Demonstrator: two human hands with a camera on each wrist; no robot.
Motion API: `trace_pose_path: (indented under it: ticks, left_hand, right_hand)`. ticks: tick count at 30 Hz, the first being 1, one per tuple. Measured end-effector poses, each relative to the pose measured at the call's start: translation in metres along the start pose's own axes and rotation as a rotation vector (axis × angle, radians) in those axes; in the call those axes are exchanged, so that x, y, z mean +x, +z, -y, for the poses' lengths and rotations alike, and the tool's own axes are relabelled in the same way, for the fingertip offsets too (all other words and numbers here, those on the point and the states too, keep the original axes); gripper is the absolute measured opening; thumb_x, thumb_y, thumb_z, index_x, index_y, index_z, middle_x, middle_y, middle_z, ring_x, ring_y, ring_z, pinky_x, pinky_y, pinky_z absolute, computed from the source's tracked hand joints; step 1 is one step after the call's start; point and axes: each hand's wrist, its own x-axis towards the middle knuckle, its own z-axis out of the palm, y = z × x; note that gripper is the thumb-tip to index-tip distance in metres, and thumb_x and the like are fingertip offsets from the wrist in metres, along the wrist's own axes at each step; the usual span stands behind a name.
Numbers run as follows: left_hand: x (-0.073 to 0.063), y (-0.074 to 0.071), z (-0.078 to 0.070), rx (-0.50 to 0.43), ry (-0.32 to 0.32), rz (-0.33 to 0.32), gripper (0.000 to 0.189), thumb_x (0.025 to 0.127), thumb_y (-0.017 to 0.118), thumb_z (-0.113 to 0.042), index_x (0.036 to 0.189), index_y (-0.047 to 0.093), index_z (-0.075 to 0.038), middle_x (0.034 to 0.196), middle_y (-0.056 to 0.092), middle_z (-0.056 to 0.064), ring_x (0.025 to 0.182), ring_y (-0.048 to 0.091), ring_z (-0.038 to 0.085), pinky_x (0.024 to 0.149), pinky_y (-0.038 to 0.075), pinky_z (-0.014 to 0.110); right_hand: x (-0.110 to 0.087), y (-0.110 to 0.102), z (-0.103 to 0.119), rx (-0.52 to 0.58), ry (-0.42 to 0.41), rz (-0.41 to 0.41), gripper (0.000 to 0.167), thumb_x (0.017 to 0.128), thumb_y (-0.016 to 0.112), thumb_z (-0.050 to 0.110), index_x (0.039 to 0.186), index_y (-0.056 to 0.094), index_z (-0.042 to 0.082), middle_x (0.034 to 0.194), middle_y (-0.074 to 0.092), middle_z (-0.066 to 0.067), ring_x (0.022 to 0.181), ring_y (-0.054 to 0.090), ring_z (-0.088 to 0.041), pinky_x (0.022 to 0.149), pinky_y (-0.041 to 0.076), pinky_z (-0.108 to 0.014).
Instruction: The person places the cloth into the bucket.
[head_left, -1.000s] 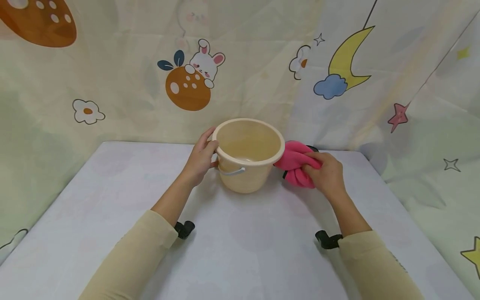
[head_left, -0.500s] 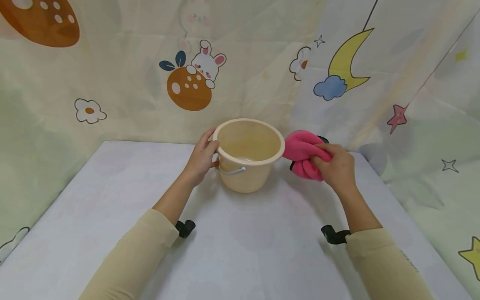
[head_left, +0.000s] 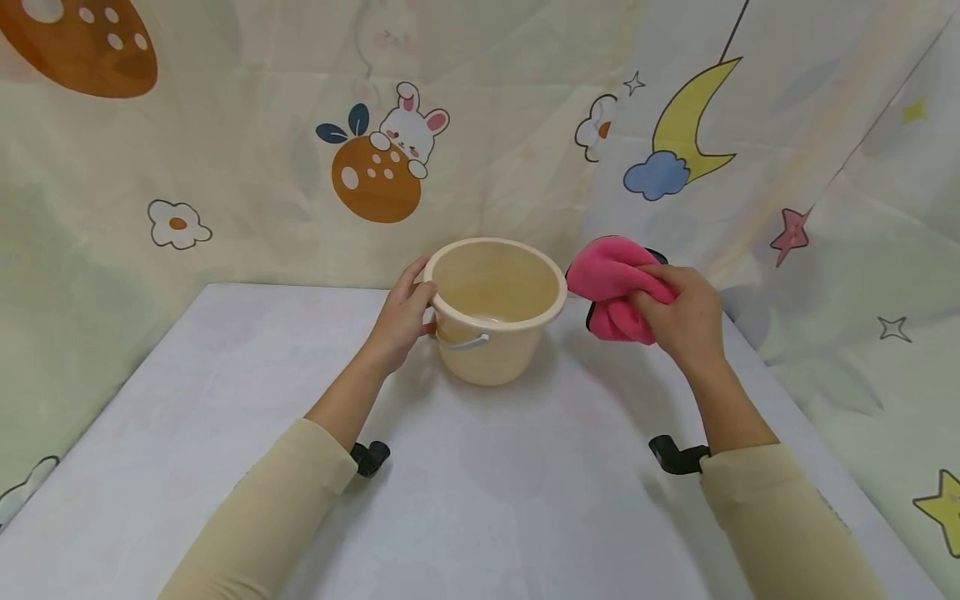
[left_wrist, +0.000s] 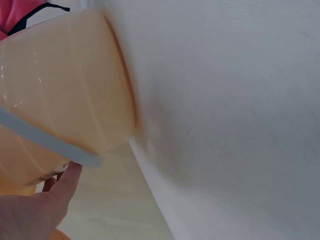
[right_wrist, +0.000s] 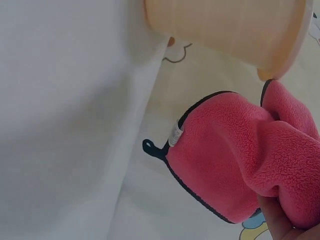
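Note:
A cream plastic bucket [head_left: 491, 350] stands upright on the table, its pale handle [head_left: 465, 342] hanging down at the front left. My left hand [head_left: 401, 321] grips the bucket's left side at the rim, thumb in front; in the left wrist view its fingers [left_wrist: 67, 185] reach past the handle's end. To the right of the bucket, my right hand [head_left: 686, 317] pinches a bunched pink cloth [head_left: 615, 283] with black edging. The right wrist view shows the cloth [right_wrist: 215, 155] hanging with a black loop and a small white tag, its upper corner at the bucket's rim.
The white-covered table [head_left: 480, 500] reaches back to a printed curtain [head_left: 262, 150] with cartoon figures. Black wrist pieces stick out at the left sleeve [head_left: 277, 500] and the right sleeve [head_left: 780, 508].
My right hand has lifted the pink cloth up and to the right, from low beside the bucket to level with its rim. My left hand and the bucket have stayed put.

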Motion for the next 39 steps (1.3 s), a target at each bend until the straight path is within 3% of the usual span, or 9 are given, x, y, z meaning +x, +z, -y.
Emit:
trace_pose_path:
  ticks: [6,30,39]
  left_hand:
    - [0.002,0.0,0.003,0.001,0.004,-0.004,0.061,0.106,0.041,-0.027,0.164,0.025,-0.026,0.153,0.048,0.017,0.138,0.047,0.034,0.109,0.043,0.062]
    - [0.002,0.003,0.003,0.045,0.032,-0.006,0.06,0.107,0.037,-0.031,0.165,0.021,-0.024,0.16,0.039,0.012,0.143,0.043,0.029,0.104,0.049,0.058]
    - [0.001,0.003,0.003,0.054,0.035,0.009,0.062,0.106,0.035,-0.031,0.165,0.018,-0.026,0.156,0.043,0.014,0.14,0.046,0.031,0.104,0.049,0.057]
  right_hand:
    - [0.003,-0.003,0.009,0.018,0.023,-0.016,0.041,0.092,0.074,0.016,0.131,0.069,0.005,0.123,0.061,-0.021,0.107,0.057,-0.038,0.082,0.055,-0.054]
    - [0.028,0.0,0.046,0.078,-0.077,-0.139,0.036,0.091,0.073,0.019,0.125,0.073,0.008,0.118,0.066,-0.016,0.103,0.058,-0.029,0.08,0.052,-0.043]
    - [0.032,0.003,0.063,0.129,-0.098,-0.171,0.032,0.091,0.073,0.022,0.12,0.077,0.011,0.113,0.068,-0.011,0.1,0.055,-0.017,0.076,0.047,-0.027]
